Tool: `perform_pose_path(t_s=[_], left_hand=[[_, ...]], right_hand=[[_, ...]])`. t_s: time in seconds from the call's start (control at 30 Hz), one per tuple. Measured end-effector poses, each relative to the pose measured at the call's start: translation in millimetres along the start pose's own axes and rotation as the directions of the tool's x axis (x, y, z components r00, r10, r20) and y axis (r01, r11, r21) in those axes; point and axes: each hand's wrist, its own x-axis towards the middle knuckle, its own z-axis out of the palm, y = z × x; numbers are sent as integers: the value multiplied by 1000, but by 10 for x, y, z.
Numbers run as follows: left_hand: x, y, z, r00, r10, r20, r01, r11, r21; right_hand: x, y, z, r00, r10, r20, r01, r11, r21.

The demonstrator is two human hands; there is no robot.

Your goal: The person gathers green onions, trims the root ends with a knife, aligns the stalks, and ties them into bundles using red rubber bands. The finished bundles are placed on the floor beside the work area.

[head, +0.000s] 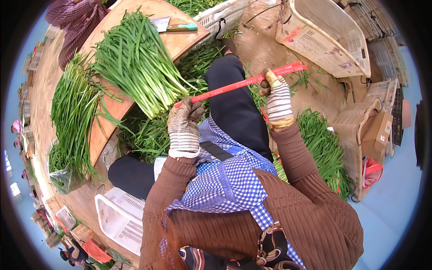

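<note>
A red printed strip is stretched between my two gloved hands above my lap. My left hand, in a striped glove, pinches its lower left end. Near the other end my right hand grips it, and two tails stick out past the fingers. Just beyond my left hand, a large pile of green garlic chives rests on a wooden board, pale stem ends towards me. More chives hang over the board's left edge. A knife with a wood and turquoise handle lies at the board's far end.
White plastic crates stand at upper right, behind the board and by my left side. Bundled greens lie right of my arm, near a crate with a cardboard box. Loose leaves cover the floor under the board. Another person's plaid sleeve is at upper left.
</note>
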Motion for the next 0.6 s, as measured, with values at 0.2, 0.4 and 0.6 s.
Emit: perform_pose_path(t_s=[0.2, 0.4, 0.6], left_hand=[[79, 168, -100, 988, 143, -58, -143, 990, 5], [152, 207, -205, 990, 133, -39, -135, 990, -32], [145, 249, -263, 998, 37, -46, -38, 999, -28]], right_hand=[[-130, -163, -220, 992, 86, 90, -26, 849, -527], [-488, -493, 355, 410, -707, 577, 842, 49, -538], [-311, 8, 529, 667, -205, 716, 716, 443, -540]])
